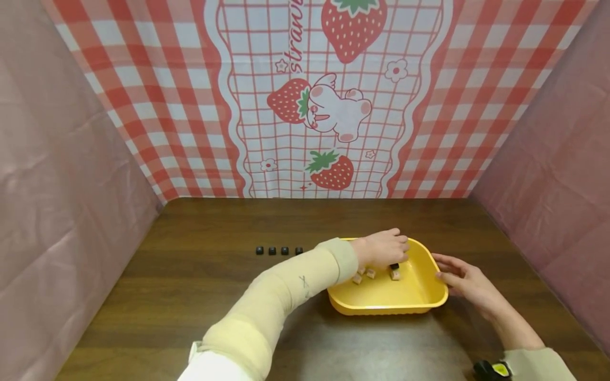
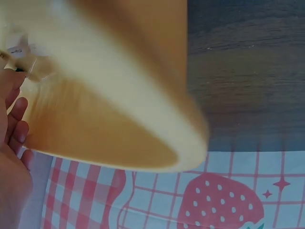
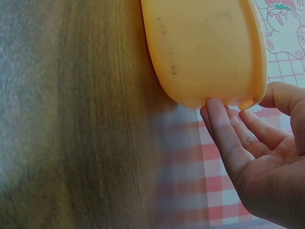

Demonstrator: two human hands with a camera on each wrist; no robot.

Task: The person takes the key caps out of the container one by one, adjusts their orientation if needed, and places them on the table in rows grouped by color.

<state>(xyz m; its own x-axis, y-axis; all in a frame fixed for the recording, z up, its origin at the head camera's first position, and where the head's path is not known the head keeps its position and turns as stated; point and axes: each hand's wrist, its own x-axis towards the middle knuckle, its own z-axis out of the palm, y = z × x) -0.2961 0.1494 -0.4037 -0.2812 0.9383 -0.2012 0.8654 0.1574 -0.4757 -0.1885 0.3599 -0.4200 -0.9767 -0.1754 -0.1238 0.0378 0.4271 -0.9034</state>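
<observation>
A yellow plastic basin [image 1: 381, 307] stands on the table, right of centre. My left hand [image 1: 383, 248] reaches into it with bent fingers. Under those fingers sits a small black keycap-like piece [image 1: 394, 265], and whether they pinch anything is hidden. Several small beige cubes [image 1: 370, 273] lie on the basin's floor; one beige cube [image 2: 40, 68] shows close to the fingertips in the left wrist view. At the basin's right end, my right hand [image 3: 267, 157] grips the wall, thumb at the rim and fingers against the outside.
Left of the basin, several black keycap-like pieces [image 1: 272, 251] form a row on the dark wooden table [image 1: 190, 296]. A strawberry-print cloth [image 1: 310, 132] hangs behind the table, with plain pinkish cloth [image 1: 71, 159] along both sides.
</observation>
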